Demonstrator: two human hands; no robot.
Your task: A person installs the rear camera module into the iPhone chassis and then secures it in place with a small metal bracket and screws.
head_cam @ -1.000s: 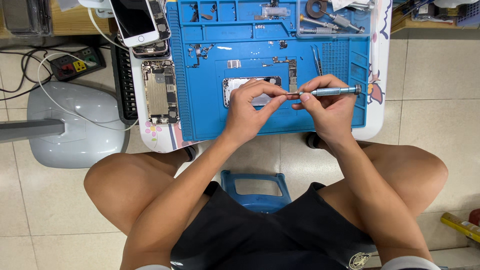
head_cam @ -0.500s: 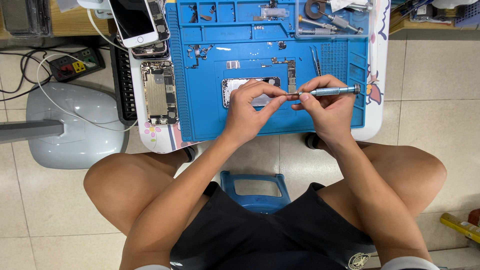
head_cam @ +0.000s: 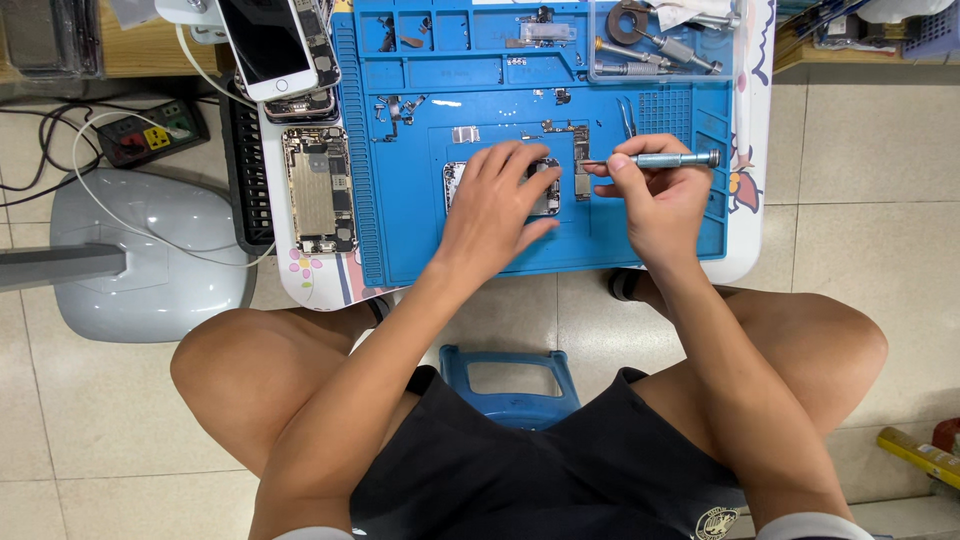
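Lower centre: blue stool [head_cam: 505, 385] between the seated person's bare knees. Mid-frame, on a blue work mat [head_cam: 400, 220]: left hand [head_cam: 495, 205], fingers spread flat, pressing a small phone part [head_cam: 545, 195]; right hand [head_cam: 655, 200], fingers pinched round a slim metal screwdriver [head_cam: 665, 159], tip pointing left toward that part. Upper left: opened phone chassis [head_cam: 318, 190], white phone [head_cam: 265, 45] face up.

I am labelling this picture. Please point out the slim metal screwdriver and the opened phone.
slim metal screwdriver [head_cam: 672, 159], head view, on its handle.
opened phone [head_cam: 318, 190], head view, on its exposed inside.
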